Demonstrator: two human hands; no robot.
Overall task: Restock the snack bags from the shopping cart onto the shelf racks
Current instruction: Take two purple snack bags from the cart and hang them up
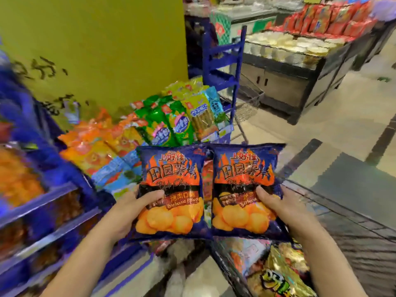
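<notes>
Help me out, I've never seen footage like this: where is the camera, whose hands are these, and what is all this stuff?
There is no machine here. A person wears one wide-angle camera on the head. It looks forward and down, so the two arms are their own.

The left hand holds a blue barbecue chip bag, with the thumb on its front. The right hand holds a second bag of the same kind, side by side with the first.

At lower right is the wire cart, with more snack packs inside. On the left stand blue racks with orange packs and green bags on them. The edges of the picture are blurred.
</notes>
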